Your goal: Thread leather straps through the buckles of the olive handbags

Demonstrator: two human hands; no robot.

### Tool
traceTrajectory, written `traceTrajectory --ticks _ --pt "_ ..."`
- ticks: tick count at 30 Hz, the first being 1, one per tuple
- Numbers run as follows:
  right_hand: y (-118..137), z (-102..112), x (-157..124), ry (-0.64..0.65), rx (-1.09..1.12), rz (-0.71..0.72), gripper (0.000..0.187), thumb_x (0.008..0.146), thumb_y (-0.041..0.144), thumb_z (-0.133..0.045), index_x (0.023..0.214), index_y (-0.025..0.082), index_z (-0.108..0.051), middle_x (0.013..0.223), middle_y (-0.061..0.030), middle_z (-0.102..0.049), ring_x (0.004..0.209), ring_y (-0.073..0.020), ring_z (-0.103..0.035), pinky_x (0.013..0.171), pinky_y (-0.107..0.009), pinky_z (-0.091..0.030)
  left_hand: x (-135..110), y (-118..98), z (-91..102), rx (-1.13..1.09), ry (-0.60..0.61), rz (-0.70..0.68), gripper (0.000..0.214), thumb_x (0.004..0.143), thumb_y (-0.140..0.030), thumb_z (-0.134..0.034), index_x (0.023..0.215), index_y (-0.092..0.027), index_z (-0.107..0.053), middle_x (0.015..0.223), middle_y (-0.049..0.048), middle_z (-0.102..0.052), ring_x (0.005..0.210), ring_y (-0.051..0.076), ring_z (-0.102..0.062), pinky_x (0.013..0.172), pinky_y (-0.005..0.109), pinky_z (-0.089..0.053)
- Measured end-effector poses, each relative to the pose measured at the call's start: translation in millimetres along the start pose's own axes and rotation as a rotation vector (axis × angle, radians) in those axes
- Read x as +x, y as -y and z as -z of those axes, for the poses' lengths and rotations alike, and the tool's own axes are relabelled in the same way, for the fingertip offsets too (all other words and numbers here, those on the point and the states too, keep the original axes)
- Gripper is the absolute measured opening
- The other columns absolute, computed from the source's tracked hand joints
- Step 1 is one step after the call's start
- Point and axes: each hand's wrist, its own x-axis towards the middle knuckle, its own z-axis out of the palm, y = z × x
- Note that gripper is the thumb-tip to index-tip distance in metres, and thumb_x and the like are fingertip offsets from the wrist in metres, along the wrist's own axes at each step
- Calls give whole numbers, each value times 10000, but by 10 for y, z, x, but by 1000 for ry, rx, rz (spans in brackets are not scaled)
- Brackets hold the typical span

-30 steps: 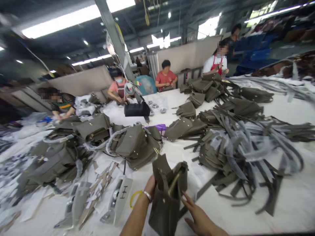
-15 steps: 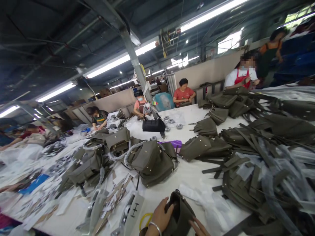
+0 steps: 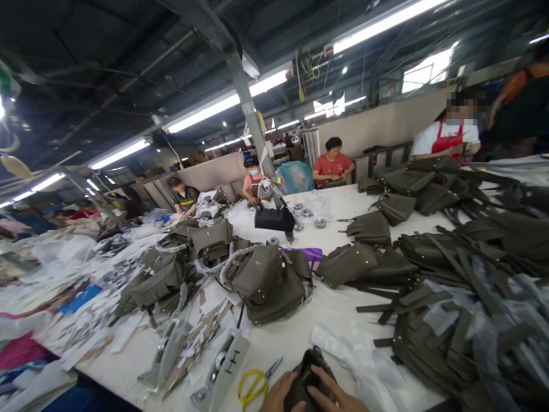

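Note:
At the bottom edge, a small olive-green bag (image 3: 309,361) is between my two hands, its dark mouth upward. My left hand (image 3: 281,395) grips the bag's left side. The fingers of my right hand (image 3: 330,390) lie bent over the bag's right side and front, pressing on it. Part of both hands and the bag's lower end is cut off by the frame. Just left of my left hand lie yellow-handled scissors (image 3: 254,387), blades pointing up and right. Clear plastic wrap (image 3: 364,366) lies crumpled to the right of the bag.
Two grey tape dispensers (image 3: 221,366) (image 3: 165,355) stand at left beside cardboard strips (image 3: 197,337). Finished-looking olive bags (image 3: 270,280) sit ahead. A heap of olive straps and plastic (image 3: 446,337) covers the right. Several co-workers sit across the table, one in a red shirt (image 3: 333,165).
My left hand has come down from the bag's mouth to its left side. My right hand has moved up onto the bag. The scissors now show more fully.

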Motion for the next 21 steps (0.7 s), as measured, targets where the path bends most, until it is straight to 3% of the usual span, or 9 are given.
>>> traceTrajectory --ticks 2,4,7,12,16,21 --pt "152 144 -56 -32 -91 111 705 714 132 -532 1284 535 -435 1392 51 -471 1143 -271 -578 863 -385 -549 -207 -74 183 25 67 -53 757 677 -537 -638 1363 -276 -454 1424 48 -454 1334 293 -381 1124 347 -331" --pt "253 258 -93 9 -232 212 579 728 74 -471 1234 336 -571 1313 -54 -571 1157 -268 -569 897 -381 -532 -350 -170 339 80 110 -92 892 628 -572 -683 1405 -251 -383 1461 84 -399 1348 318 -351 1128 387 -313" --pt "259 311 -127 80 -184 200 421 791 46 -389 1104 199 -625 1290 -95 -566 1167 -245 -527 948 -395 -477 -393 -231 430 140 147 -103 1039 540 -554 -758 1423 -206 -337 1475 161 -354 1355 351 -325 1117 490 -290" --pt "237 338 -215 174 -270 323 278 843 49 -395 970 166 -613 1180 -73 -584 988 -189 -515 835 -322 -462 -286 -198 375 129 -8 -11 873 667 -447 -710 1407 -191 -326 1426 135 -426 1316 264 -397 1114 416 -304" --pt "308 390 -265 187 -356 369 161 855 101 -455 886 171 -597 1083 -60 -600 916 -183 -493 728 -279 -433 -163 -264 246 273 -139 106 770 735 -368 -655 1395 -169 -313 1345 140 -491 1220 271 -488 1031 380 -391" --pt "344 242 -291 190 -441 316 224 818 135 -528 1025 210 -572 1008 -34 -624 821 -166 -530 623 -256 -407 -131 -316 -87 489 -228 42 654 742 -248 -625 1326 -116 -359 1255 166 -517 1139 295 -524 951 386 -433"
